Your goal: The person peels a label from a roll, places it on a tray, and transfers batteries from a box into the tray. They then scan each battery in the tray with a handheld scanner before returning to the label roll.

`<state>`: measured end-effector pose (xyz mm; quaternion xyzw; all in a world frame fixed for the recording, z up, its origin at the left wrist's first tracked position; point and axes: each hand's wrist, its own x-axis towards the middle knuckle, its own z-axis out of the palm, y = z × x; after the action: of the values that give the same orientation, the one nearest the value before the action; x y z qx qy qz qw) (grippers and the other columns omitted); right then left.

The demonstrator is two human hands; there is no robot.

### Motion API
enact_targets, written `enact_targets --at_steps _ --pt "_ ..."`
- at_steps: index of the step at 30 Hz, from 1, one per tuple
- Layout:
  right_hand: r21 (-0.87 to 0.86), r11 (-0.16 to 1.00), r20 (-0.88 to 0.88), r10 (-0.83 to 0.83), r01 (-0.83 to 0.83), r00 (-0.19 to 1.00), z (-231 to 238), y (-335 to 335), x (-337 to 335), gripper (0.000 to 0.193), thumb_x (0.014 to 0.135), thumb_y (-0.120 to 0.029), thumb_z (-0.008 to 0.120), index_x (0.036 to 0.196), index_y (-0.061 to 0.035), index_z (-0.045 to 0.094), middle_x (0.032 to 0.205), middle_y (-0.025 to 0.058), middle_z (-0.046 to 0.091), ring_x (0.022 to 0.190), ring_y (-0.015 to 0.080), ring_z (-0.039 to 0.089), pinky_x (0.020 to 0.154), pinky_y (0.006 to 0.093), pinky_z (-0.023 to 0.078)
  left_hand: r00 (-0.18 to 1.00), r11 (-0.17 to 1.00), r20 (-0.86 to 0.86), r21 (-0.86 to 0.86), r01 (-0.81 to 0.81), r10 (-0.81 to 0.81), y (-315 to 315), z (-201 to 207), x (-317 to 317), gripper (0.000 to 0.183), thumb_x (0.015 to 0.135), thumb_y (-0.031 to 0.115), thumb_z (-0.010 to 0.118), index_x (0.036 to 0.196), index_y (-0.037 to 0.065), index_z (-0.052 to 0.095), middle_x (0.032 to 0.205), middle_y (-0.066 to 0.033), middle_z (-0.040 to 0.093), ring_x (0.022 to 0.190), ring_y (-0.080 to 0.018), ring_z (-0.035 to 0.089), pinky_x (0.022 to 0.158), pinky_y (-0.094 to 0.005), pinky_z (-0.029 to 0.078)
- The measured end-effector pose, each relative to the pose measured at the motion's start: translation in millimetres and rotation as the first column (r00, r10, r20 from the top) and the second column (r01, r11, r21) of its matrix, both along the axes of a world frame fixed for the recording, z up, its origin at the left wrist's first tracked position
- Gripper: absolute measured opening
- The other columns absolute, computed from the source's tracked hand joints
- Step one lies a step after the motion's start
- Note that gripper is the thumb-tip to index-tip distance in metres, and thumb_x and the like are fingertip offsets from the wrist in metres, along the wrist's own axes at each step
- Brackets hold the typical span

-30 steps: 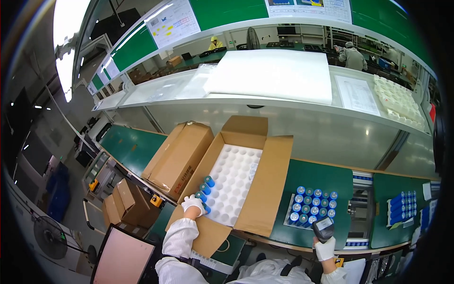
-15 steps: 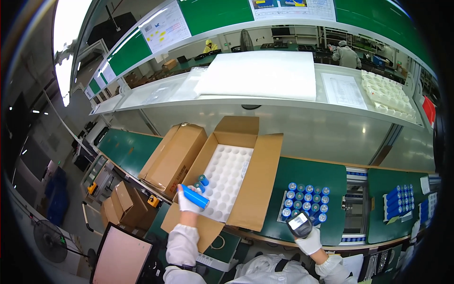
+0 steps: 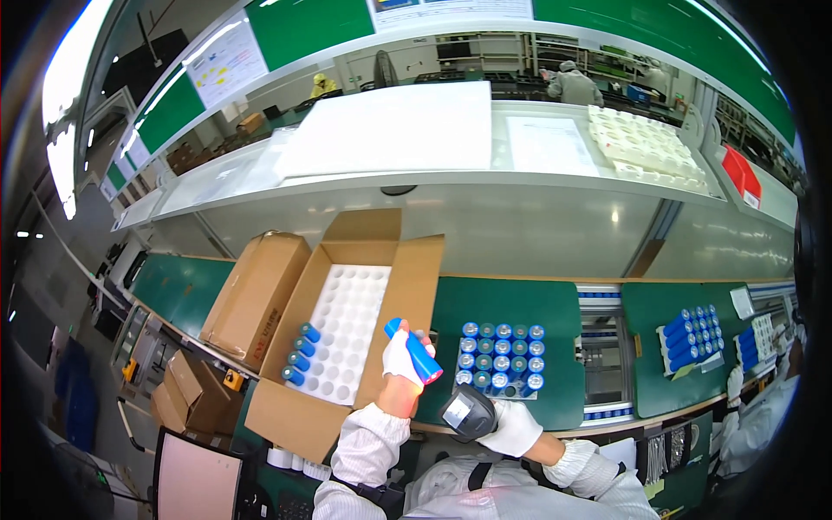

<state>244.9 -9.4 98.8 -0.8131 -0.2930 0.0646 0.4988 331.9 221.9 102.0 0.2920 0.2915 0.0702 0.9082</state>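
My left hand (image 3: 401, 360), in a white glove, is closed around a blue cylindrical battery cell (image 3: 419, 354) beside the right flap of an open carton. The cell is tilted, and a red glow shows on its lower end and on my wrist. My gloved right hand (image 3: 513, 428) grips a dark handheld barcode scanner (image 3: 469, 412), its head toward the cell. Inside the open carton (image 3: 416, 269) lies a white foam tray (image 3: 345, 321) with round holes; several blue cells (image 3: 303, 347) stand along its left side. A block of blue cells (image 3: 501, 355) stands upright on the green bench, just beyond the scanner.
A closed carton (image 3: 256, 299) stands left of the open one. Rightward are a roller conveyor (image 3: 600, 347) and more cells (image 3: 691, 336) on a green board. Above runs a shelf with a white foam sheet (image 3: 399, 130) and pale trays (image 3: 646, 143). A monitor (image 3: 198, 468) stands lower left.
My left hand has carried the cell rightward from over the carton's left side to near the scanner. The scanner has turned toward the cell. The whole view has shifted, and a red glow has appeared.
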Motion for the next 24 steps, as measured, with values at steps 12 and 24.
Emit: enact_targets --at_steps 12,24 --pt "-0.070 0.986 -0.003 -0.154 0.153 0.988 -40.9 -61.6 -16.8 0.042 0.073 -0.032 0.074 0.101 -0.0033 0.063 0.085 0.0198 0.068 0.079 0.0383 0.066 0.072 0.0439 0.054 0.986 0.912 -0.036 0.376 0.167 -0.165 -94.8 -9.9 0.1 0.027 0.098 0.034 0.054 0.105 0.009 0.046 0.086 -0.0094 0.057 0.064 -0.0209 0.060 0.051 -0.0353 0.053" --pt "-0.135 0.957 -0.085 -0.269 0.256 0.959 -60.5 -106.4 -39.0 0.036 0.069 -0.027 0.075 0.093 -0.0012 0.066 0.080 0.0205 0.067 0.076 0.0374 0.067 0.068 0.0415 0.054 0.956 0.916 -0.111 0.277 0.291 -0.270 -128.8 -36.1 -9.8 0.026 0.097 0.024 0.059 0.113 0.007 0.047 0.091 -0.0070 0.057 0.075 -0.0207 0.064 0.060 -0.0363 0.054"
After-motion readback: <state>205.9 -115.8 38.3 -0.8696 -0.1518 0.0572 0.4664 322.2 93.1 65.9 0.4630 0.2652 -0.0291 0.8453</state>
